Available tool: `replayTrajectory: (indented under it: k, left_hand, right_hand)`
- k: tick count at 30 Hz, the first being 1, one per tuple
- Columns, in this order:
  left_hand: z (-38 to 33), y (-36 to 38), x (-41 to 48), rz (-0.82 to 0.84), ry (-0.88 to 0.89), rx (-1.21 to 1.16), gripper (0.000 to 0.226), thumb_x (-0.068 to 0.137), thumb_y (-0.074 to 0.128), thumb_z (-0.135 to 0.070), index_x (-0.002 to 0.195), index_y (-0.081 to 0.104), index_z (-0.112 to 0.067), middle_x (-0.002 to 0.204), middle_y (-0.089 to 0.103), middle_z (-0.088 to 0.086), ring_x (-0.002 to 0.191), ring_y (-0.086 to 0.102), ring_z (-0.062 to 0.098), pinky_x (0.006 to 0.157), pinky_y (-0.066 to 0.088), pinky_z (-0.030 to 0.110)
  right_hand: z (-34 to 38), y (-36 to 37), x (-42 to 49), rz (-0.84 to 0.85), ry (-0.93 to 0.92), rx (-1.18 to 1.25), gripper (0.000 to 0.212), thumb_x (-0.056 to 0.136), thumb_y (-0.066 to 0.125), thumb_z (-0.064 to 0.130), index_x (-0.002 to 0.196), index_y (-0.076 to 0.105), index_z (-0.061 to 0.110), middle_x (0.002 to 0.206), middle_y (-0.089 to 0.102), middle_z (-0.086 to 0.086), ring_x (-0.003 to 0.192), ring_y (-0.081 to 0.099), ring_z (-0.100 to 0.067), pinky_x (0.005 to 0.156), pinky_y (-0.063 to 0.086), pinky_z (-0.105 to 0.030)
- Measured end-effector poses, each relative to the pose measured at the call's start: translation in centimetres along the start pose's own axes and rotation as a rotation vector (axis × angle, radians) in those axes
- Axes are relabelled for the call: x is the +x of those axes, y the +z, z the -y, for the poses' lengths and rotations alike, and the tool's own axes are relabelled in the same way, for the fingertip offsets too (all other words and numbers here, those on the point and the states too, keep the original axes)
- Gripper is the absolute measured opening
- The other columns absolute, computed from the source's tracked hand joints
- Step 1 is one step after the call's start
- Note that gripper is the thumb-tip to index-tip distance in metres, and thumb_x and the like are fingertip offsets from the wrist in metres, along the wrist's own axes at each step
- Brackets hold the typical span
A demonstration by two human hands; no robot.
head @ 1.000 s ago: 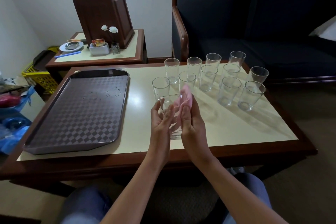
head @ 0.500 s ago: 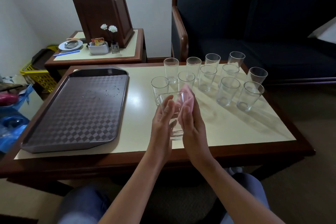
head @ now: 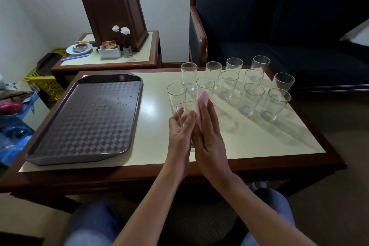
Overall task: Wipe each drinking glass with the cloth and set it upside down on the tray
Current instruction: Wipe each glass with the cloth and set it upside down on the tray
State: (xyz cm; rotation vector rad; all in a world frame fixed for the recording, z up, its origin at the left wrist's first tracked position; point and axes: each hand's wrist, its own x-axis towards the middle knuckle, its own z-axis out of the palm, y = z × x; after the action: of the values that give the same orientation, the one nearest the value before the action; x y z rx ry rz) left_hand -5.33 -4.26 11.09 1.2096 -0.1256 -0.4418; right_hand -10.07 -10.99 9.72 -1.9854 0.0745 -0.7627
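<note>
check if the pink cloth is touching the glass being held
Touching. In the head view the right hand presses the pink cloth flat against the side of the held glass, while the left hand grips its other side.

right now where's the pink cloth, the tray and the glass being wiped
pink cloth (head: 202, 99), head view, on its upper tip above the right hand's fingers
tray (head: 83, 120), head view, on its bare checkered floor
glass being wiped (head: 184, 108), head view, on its wall near the rim

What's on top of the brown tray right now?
No glasses yet. The brown tray holds only faint ring marks. None of its surface is covered.
</note>
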Motion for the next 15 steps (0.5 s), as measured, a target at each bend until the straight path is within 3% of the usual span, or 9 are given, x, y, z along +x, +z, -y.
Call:
replayTrajectory:
  k: [3,6,10,15]
  left_hand:
    - [-0.1,0.0,0.0,0.011,0.007,0.021,0.073,0.08,0.07,-0.043,0.143,0.041,-0.02,0.138,0.06,0.01,0.118,0.067,0.017,0.09,0.058,0.026]
    - [0.1,0.0,0.1,0.05,-0.023,0.035,0.066,0.081,0.079,-0.039,0.136,0.046,-0.022,0.14,0.06,0.01,0.119,0.067,0.02,0.09,0.058,0.03]
    - [0.3,-0.6,0.2,0.093,-0.02,0.078,0.073,0.075,0.078,-0.054,0.139,0.052,-0.03,0.144,0.055,0.002,0.132,0.056,0.014,0.118,0.037,0.043]
    - [-0.4,-0.6,-0.3,0.038,0.059,-0.031,0.066,0.078,0.07,-0.057,0.136,0.046,-0.037,0.134,0.055,0.031,0.125,0.06,0.042,0.111,0.043,0.059]
  right_hand:
    - [0.0,-0.1,0.1,-0.017,0.186,0.329,0.057,0.105,0.035,0.04,0.158,0.019,0.029,0.164,0.03,0.003,0.148,0.034,-0.014,0.118,0.038,-0.041]
    - [0.0,-0.6,0.5,-0.033,0.312,0.459,0.049,0.105,0.031,0.043,0.151,0.038,0.029,0.147,0.054,-0.002,0.134,0.054,-0.017,0.109,0.047,-0.033]
    - [0.7,-0.7,0.1,-0.011,0.3,0.435,0.052,0.105,0.037,0.038,0.156,0.026,0.034,0.161,0.036,0.008,0.145,0.039,-0.009,0.117,0.038,-0.035]
    - [0.9,-0.4,-0.7,0.007,0.093,0.096,0.071,0.1,0.043,0.019,0.157,0.005,0.039,0.166,-0.003,0.022,0.151,0.004,0.006,0.12,0.027,-0.024]
